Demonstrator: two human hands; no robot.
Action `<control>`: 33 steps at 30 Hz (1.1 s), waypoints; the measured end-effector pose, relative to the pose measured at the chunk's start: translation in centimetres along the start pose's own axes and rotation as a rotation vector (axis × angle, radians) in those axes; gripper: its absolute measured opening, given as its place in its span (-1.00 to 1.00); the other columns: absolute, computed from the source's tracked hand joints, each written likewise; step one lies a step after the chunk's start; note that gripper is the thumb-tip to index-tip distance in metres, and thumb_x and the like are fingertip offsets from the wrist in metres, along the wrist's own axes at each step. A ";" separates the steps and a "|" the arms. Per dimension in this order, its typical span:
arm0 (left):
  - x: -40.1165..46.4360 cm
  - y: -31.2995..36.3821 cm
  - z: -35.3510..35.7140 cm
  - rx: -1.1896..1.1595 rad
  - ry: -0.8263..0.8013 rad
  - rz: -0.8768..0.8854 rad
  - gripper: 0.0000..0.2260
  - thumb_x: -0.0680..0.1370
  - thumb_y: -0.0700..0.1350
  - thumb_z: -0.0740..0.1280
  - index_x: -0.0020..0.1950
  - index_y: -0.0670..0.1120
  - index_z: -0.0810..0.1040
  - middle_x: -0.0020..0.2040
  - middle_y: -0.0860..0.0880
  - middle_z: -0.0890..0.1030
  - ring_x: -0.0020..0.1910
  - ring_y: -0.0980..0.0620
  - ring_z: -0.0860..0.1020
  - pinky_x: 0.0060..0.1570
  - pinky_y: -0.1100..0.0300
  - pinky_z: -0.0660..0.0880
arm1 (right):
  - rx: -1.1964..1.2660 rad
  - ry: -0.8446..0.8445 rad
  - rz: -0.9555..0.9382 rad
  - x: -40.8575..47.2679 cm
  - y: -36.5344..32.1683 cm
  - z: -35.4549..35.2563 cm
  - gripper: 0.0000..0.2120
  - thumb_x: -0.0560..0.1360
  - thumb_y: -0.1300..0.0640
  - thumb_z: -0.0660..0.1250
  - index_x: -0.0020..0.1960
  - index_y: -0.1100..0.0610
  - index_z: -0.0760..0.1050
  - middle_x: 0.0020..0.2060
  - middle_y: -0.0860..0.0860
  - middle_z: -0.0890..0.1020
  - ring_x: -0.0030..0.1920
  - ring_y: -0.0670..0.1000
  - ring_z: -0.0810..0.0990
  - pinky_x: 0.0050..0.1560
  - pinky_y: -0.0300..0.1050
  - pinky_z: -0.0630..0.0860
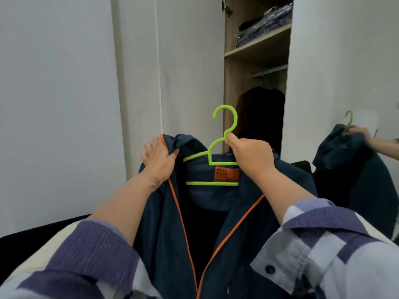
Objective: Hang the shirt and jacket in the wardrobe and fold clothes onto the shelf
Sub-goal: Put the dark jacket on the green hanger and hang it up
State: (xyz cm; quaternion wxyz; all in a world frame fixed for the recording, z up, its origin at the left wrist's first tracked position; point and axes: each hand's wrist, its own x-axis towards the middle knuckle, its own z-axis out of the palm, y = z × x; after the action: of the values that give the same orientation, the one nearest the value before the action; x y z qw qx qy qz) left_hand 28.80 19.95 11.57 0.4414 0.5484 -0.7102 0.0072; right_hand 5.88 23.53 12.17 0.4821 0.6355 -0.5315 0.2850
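A navy jacket point(216, 229) with orange piping and an orange label hangs open in front of me on a bright green plastic hanger point(216, 156). My right hand point(250, 156) pinches the hanger at the base of its hook. My left hand point(158, 157) grips the jacket's left shoulder and collar over the hanger's arm. Behind them stands the open wardrobe point(257, 87), with a rail point(269, 71) under a wooden shelf point(257, 45). A dark garment point(259, 113) hangs from that rail.
Folded clothes in clear wrapping point(265, 24) lie on the wardrobe shelf. The white wardrobe door point(190, 67) stands open to the left. A mirrored door point(345, 83) on the right reflects the jacket, hanger and hand. A dark edge and pale bedding point(38, 249) sit at lower left.
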 end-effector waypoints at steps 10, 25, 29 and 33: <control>1.4 0.2 0.1 0.128 -0.034 0.173 -0.50 0.55 0.32 -0.10 0.06 -0.02 0.40 0.07 -0.01 0.42 0.12 -0.02 0.32 0.09 0.02 0.22 | -0.139 -0.073 0.259 -0.5 -0.8 0.7 -0.81 0.47 0.15 0.39 0.07 0.10 0.49 -0.48 0.03 0.52 -0.57 0.15 0.48 -0.49 -0.20 0.07; 2.7 2.2 7.8 -0.307 -0.042 0.299 -0.67 0.52 0.14 0.32 0.21 0.05 0.42 -0.13 0.05 0.59 -0.01 -0.07 0.56 0.08 0.07 0.31 | 0.062 -0.020 0.521 -0.8 3.3 0.0 -0.68 0.59 -0.12 0.17 0.04 0.11 0.51 -0.27 0.06 0.65 -0.24 0.18 0.60 -0.29 -0.06 0.33; 4.4 4.4 10.7 -0.376 0.157 0.210 -0.86 0.56 0.04 0.30 -0.09 -0.01 0.46 -0.30 0.07 0.53 -0.14 -0.10 0.55 0.02 0.06 0.26 | 0.110 -0.068 0.490 -0.9 6.9 0.8 -0.66 0.54 -0.21 0.18 0.12 -0.01 0.50 -0.10 -0.02 0.64 -0.02 0.10 0.57 0.01 0.05 0.40; 7.0 5.6 13.3 -0.390 0.160 0.140 -0.84 0.57 0.04 0.27 -0.08 -0.04 0.45 -0.29 0.04 0.52 -0.10 -0.15 0.54 0.05 0.02 0.26 | -0.051 -0.282 0.624 -3.3 10.8 2.8 -0.55 0.53 -0.28 0.12 0.31 -0.06 0.33 0.18 0.04 0.47 0.15 0.16 0.47 0.08 0.11 0.38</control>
State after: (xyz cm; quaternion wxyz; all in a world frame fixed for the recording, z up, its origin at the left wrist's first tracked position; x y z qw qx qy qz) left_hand 16.08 10.21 10.50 0.5926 0.3997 -0.6971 -0.0561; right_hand -5.71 22.57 11.58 0.3092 0.4631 -0.7687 0.3147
